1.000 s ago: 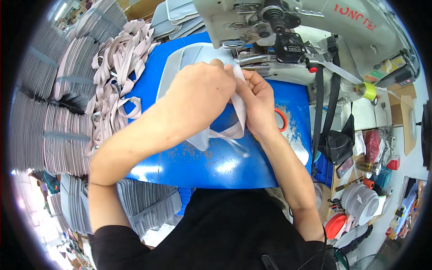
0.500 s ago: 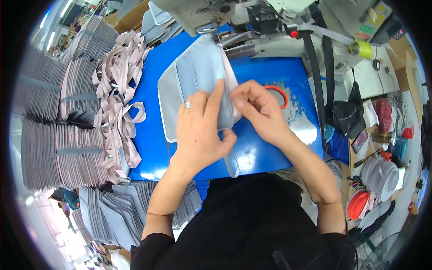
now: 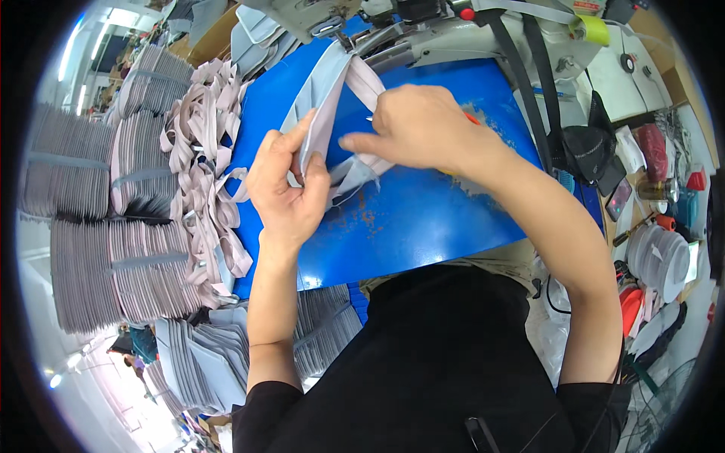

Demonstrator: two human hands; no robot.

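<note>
A grey-blue fabric panel [image 3: 312, 92] with a pale pink underside hangs folded under the sewing machine's needle area [image 3: 336, 32]. My left hand [image 3: 285, 185] pinches its near edge between thumb and fingers. From the machine, a pink fabric strip [image 3: 364, 81] runs down to my right hand [image 3: 427, 128], whose fingers curl round it with the thumb stretched out to the left. Below that thumb the strip's frayed grey-blue end [image 3: 355, 177] shows. Orange-handled scissors [image 3: 473, 118] lie partly hidden behind my right hand.
The blue work surface [image 3: 393, 241] has worn patches. On the left stand banded stacks of grey panels [image 3: 151, 264] and a heap of pink straps [image 3: 200, 136]. More panels [image 3: 200, 362] lie below. Black straps [image 3: 540, 83] hang at the right, near a cluttered side table [image 3: 642, 219].
The panel lay flat under my left hand; now its edge is lifted and folded, showing the pink side. My right hand has moved up and turned over. The view has shifted slightly.
</note>
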